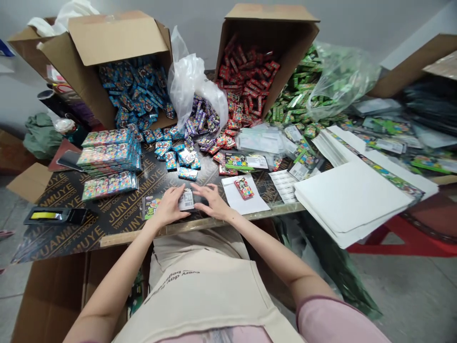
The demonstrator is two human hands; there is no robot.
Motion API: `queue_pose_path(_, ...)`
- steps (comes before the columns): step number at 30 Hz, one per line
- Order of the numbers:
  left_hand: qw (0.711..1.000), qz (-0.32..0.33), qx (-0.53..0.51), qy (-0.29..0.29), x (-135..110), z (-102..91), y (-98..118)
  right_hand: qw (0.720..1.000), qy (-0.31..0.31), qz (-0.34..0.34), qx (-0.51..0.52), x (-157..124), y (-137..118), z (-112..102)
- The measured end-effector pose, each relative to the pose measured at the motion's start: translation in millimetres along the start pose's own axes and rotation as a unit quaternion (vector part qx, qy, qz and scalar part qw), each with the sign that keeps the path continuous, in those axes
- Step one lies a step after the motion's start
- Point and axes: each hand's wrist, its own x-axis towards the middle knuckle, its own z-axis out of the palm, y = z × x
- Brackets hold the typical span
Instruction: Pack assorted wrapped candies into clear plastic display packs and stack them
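My left hand (170, 206) and my right hand (213, 201) meet near the front edge of the dark printed board (117, 214). Between them lies a small clear packet with a white barcode label (186, 199). The left fingers curl over its left side, which shows a green printed card (151, 207). The right fingers pinch at its right edge. Just to the right, a small red packet (243, 187) lies on a white sheet (246, 200).
Tilted cartons hold blue packets (134, 90) and red packets (246, 71); green ones (296, 95) spill from a plastic bag. Stacked filled packs (109, 155) stand left. A black and yellow tool (53, 216) lies at far left. White cards (350, 195) overhang the table at right.
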Motion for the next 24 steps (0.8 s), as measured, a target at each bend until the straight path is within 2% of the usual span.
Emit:
queue_pose_path(3, 0.999, -0.025, 0.019, -0.003, 0.5, 9.9, -7.4, 0.981, 0.082, 0.107, -0.136, 13.1, 30.9, -16.4)
queue_pose_path(5, 0.998, -0.043, 0.035, -0.004, -0.3, 15.7, -14.6, 0.958, 0.078, 0.147, -0.232, 23.9, 55.6, -29.5)
queue_pose_path(7, 0.998, -0.052, 0.046, -0.003, -0.9, 20.1, -20.2, 0.945, 0.052, 0.152, -0.285, 34.3, 76.3, -39.2)
queue_pose_path(12, 0.997, -0.06, 0.055, 0.001, 0.0, 24.2, -20.4, 0.945, 0.046, 0.139, -0.294, 53.4, 99.6, -45.4)
queue_pose_path(16, 0.997, -0.075, 0.03, -0.003, -0.1, 19.4, -14.5, 0.952, 0.058, 0.12, -0.276, 60.8, 100.1, -51.2)
queue_pose_path(18, 0.996, -0.094, -0.007, 0.012, 1.3, 14.6, -9.1, 0.953, 0.075, 0.117, -0.27, 64.0, 93.8, -54.0)
queue_pose_path(20, 0.987, -0.122, -0.084, 0.063, 5.6, 9.1, -0.3, 0.965, 0.119, 0.127, -0.195, 67.5, 80.5, -52.0)
queue_pose_path(21, 0.975, -0.14, -0.144, 0.096, 8.9, 6.3, 5.2, 0.974, 0.144, 0.133, -0.111, 69.0, 71.1, -48.4)
queue_pose_path(22, 0.954, -0.161, -0.219, 0.126, 12.9, 3.5, 11.1, 0.978, 0.16, 0.136, 0.0, 69.7, 60.3, -43.2)
queue_pose_path(24, 0.884, -0.208, -0.391, 0.152, 21.1, -1.2, 22.1, 0.953, 0.141, 0.135, 0.233, 68.1, 36.5, -30.4)
